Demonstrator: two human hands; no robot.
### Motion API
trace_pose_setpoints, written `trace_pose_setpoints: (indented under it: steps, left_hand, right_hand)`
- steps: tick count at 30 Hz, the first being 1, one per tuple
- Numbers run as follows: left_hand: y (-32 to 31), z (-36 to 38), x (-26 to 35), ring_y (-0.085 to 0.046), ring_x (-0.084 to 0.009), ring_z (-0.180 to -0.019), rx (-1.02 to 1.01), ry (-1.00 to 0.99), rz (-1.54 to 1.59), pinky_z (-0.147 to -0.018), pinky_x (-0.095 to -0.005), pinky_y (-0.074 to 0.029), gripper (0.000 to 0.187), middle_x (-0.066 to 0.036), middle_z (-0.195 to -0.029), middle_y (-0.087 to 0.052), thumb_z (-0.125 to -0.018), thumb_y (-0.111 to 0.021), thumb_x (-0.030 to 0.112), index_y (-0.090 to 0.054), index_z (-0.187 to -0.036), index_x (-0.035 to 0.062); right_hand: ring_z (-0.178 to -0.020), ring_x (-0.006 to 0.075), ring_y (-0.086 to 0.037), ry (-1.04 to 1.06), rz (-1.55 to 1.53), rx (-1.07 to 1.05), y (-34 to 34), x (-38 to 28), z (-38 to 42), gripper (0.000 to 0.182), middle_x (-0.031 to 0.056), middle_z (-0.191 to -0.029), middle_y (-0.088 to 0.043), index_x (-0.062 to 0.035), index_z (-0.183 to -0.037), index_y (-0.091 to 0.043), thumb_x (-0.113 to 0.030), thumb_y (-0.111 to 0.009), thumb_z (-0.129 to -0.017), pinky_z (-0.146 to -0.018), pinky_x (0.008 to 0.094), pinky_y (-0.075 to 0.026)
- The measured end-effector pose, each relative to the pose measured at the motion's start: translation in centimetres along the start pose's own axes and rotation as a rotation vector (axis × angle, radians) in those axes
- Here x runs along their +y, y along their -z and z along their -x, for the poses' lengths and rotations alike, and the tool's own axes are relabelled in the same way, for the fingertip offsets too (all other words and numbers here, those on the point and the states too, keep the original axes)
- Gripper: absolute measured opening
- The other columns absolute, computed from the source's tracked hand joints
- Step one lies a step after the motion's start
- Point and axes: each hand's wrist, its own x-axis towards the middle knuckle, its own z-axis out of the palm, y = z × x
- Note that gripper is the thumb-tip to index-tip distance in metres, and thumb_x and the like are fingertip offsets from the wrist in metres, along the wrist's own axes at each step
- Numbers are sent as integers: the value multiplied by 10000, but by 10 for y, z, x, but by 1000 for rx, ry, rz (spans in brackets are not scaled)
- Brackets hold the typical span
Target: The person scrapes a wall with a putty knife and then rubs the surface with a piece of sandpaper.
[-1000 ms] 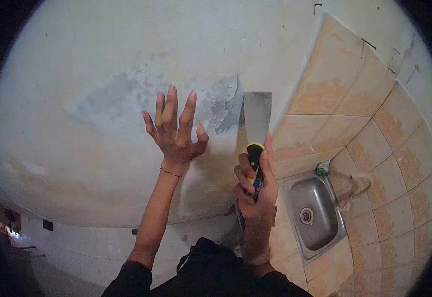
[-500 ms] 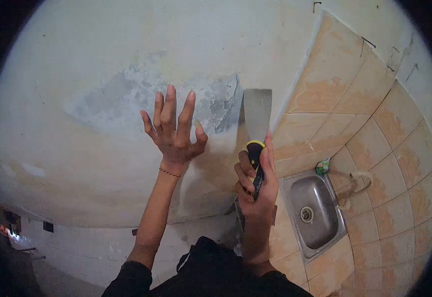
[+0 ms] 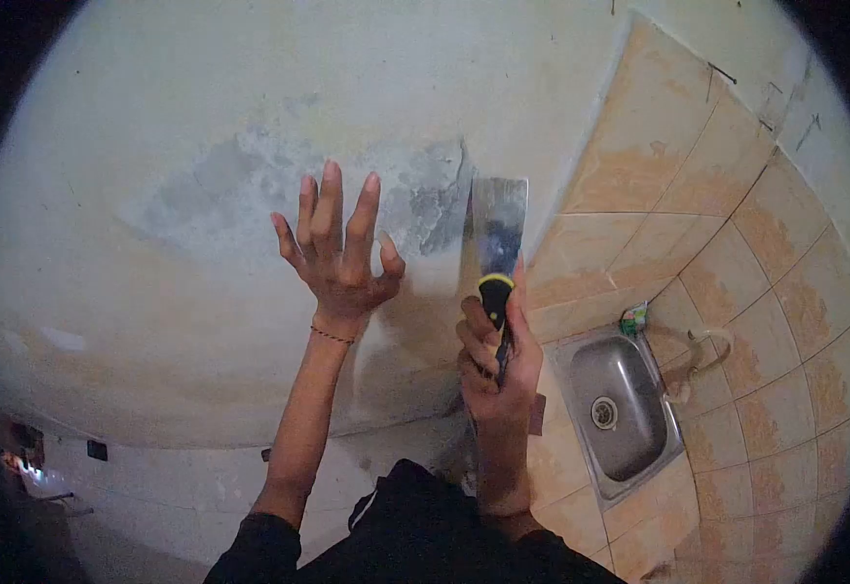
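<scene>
My left hand is spread, its fingers pointing up, over the lower part of a grey, peeled patch on the pale wall. It holds nothing. To its right, my right hand is wrapped round the black and yellow handle of a scraper. The wide metal blade points up, beside the right end of the patch, where the paint edge is cracked and flaking. A shadow lies along the blade's left side.
A steel sink is set in a tiled counter at the lower right. Near it are a green packet and a pale tap. Orange and cream tiles cover the right wall, with nails above them.
The scraper and my right hand have shifted slightly left, and the blade has turned so that it now shows a dark reflection. My left hand is nearly unchanged.
</scene>
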Motion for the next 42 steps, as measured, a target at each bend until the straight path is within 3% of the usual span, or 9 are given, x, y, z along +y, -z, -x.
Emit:
trace_pose_setpoints:
  steps: [13,16,20,25,26,28,31,37,42]
  left_hand:
    - [5,1,-1,-332,-255,-1442,-25,-24,10,-1229,-482,-29,553,-95,-1502,-461,-864,-429,347,-592,-1374,205]
    - [3,0,-1,-328,-260,-1445,-18,-27,18,-1230,-479,-24,562,-98,-1510,-453,-855,-430,334,-586,-1379,206]
    - [1,2,-3,-325,-263,-1449,-9,-32,50,-1232,-476,-14,575,-101,-1519,-443,-835,-445,316,-581,-1384,209]
    - [1,0,-2,-308,-259,-1459,9,-30,45,-1233,-474,-9,579,-102,-1518,-445,-829,-450,315,-581,-1381,202]
    - [0,0,-2,-305,-257,-1461,16,-33,48,-1234,-473,-9,578,-103,-1516,-448,-830,-448,315,-581,-1381,199]
    - [0,-2,0,-313,-260,-1458,33,-34,55,-1233,-472,-10,567,-106,-1512,-453,-843,-440,318,-584,-1377,195]
    - [-1,-3,1,-327,-272,-1451,44,-28,58,-1232,-471,-12,550,-117,-1503,-463,-862,-425,322,-591,-1368,184]
    - [1,-4,5,-338,-299,-1443,36,-18,26,-1230,-474,-20,539,-145,-1479,-484,-889,-401,345,-604,-1353,160]
    - [-1,-2,1,-335,-307,-1444,43,-21,21,-1228,-479,-27,535,-152,-1478,-480,-907,-386,360,-603,-1354,162]
  right_hand:
    - [-507,53,-337,-119,-383,-132,3,-9,-11,478,23,-776,-357,-320,-1550,-256,-283,-360,-1085,-316,140,-334]
    - [-485,60,-342,-121,-477,-155,9,-7,-9,275,35,-749,-358,15,-1095,-445,-252,-383,-1071,-281,160,-318]
    - [-489,67,-340,-71,-375,-124,17,-3,-3,246,38,-745,-363,12,-973,-411,-220,-404,-1054,-296,174,-335]
    - [-533,74,-372,-94,-407,-104,25,-3,-4,229,39,-814,-379,2,-967,-412,-211,-408,-1051,-312,185,-345]
    - [-542,79,-368,-101,-427,-71,25,-2,-4,171,47,-832,-376,-88,-1149,-384,-232,-402,-1059,-312,174,-340]
    - [-559,88,-361,-117,-463,-3,25,0,-3,442,62,-867,-371,-267,-1512,-326,-275,-390,-1074,-312,154,-332]
    - [-562,89,-358,-152,-463,-242,31,1,-4,490,63,-886,-367,-315,-1550,-260,-259,-378,-1078,-308,154,-327]
    - [-565,79,-362,-231,-483,-268,27,3,-3,514,66,-910,-374,-355,-1560,-230,-231,-366,-1080,-314,151,-343]
    - [-509,65,-368,-239,-550,-198,17,4,-4,436,61,-884,-365,-221,-1509,-329,-199,-349,-1074,-290,149,-356]
